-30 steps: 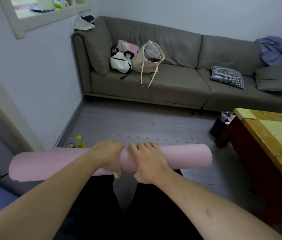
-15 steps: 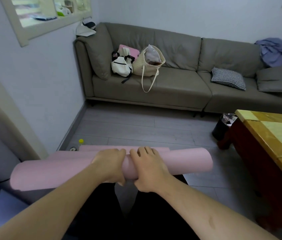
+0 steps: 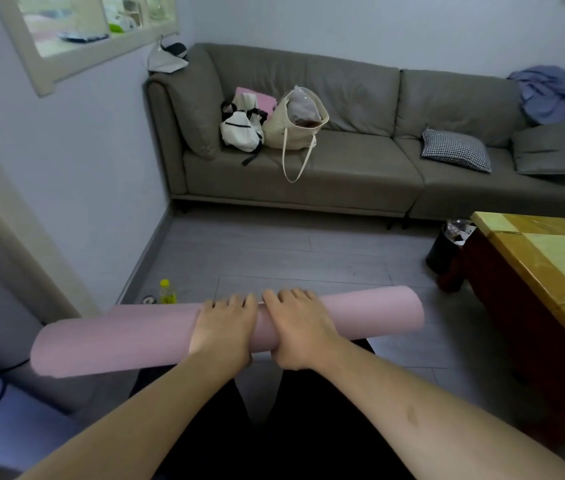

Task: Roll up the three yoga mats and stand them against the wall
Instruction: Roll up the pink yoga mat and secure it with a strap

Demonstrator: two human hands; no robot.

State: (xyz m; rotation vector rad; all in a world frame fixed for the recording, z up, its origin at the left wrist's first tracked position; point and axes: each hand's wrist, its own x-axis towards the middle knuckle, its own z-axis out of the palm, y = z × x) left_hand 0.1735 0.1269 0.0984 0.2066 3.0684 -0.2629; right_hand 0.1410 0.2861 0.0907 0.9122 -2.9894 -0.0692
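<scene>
Both hands, left hand (image 3: 222,332) and right hand (image 3: 300,329) side by side, grip a rolled pink yoga mat (image 3: 114,341) held level above grey floor (image 3: 291,251), open floor ahead to sofa (image 3: 343,161), wall (image 3: 76,161) left, counter (image 3: 551,258) edge right, no readable writing.

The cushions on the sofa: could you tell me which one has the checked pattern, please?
It is the checked cushion lying on the seat of the sofa, left of the plain grey cushion. It alone has a fine black-and-white check; the other is plain grey.
</scene>
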